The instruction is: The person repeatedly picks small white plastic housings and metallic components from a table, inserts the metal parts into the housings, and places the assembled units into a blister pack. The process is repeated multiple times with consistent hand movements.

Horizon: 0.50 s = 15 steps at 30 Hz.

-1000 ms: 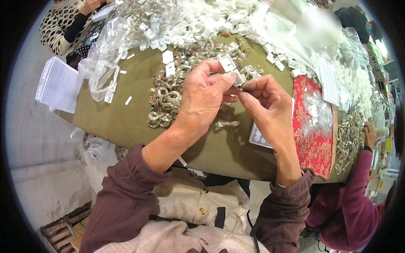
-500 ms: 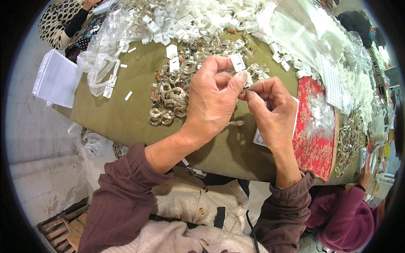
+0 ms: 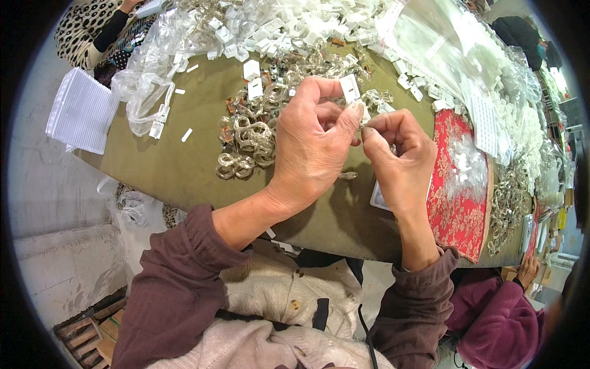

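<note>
- White plastic casing (image 3: 350, 89) was pinched by the left hand (image 3: 310, 142), thumb against fingers, raised above the table (image 3: 178, 163), apparently so that its lower end could be reached.
- The right hand (image 3: 402, 150) was held at that end, its thumb and finger closed together; what was gripped there, if anything, could not be told.
- Wire coils (image 3: 253, 136) were heaped beside the left hand, seemingly for easy reach.

Noted white plastic piece (image 3: 350, 89) in left hand (image 3: 313, 141), close to pinched right hand (image 3: 401, 154), above coiled wires (image 3: 253, 136) on olive table (image 3: 175, 163).
</note>
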Motion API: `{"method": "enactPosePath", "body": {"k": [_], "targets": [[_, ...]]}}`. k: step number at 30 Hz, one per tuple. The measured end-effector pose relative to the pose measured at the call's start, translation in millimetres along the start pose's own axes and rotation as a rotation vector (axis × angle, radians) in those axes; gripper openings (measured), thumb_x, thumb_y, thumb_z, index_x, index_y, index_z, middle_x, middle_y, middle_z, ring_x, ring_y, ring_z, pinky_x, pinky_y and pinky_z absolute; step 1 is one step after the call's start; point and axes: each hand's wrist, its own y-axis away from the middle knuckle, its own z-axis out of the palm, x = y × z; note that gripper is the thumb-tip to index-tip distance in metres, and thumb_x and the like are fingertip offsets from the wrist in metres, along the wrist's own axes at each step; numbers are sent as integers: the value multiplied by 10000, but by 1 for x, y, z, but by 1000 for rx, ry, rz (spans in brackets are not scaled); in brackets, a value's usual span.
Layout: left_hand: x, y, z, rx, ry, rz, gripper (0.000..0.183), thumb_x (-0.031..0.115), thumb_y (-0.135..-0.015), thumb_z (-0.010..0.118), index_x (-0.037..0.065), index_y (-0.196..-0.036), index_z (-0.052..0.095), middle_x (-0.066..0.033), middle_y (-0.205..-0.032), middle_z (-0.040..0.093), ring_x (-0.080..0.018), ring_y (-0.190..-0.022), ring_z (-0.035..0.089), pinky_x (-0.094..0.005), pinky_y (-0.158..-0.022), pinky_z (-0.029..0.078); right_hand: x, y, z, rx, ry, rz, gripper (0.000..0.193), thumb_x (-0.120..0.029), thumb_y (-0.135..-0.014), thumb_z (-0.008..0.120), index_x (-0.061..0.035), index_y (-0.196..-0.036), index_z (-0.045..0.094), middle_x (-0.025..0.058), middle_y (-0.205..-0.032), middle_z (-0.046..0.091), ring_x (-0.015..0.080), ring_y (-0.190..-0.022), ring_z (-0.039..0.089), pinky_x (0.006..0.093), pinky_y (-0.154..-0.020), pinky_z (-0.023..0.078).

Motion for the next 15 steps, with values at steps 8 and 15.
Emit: {"method": "enactPosePath", "body": {"k": [8, 15], "targets": [[-1, 1, 0, -13, -66, 38, 239, 100, -921, 668, -33, -1072, 539, -78, -747, 684, -84, -624, 635, -236, -553, 513, -4, 0, -3, -23, 51, 16, 95, -91, -833, 677, -6, -830, 633, -6, -681, 642, 29, -624, 564, 207, -566, 444], [4, -6, -11, -152, 191, -178, 307, 171, -939, 684, -12, -1146, 549, -57, -900, 690, -65, -676, 642, -187, -550, 495, -4, -4, -9, -129, -181, 195, 102, -93, -845, 668, 1, -838, 630, 2, -707, 635, 37, -629, 552, 200, -562, 430]]}}
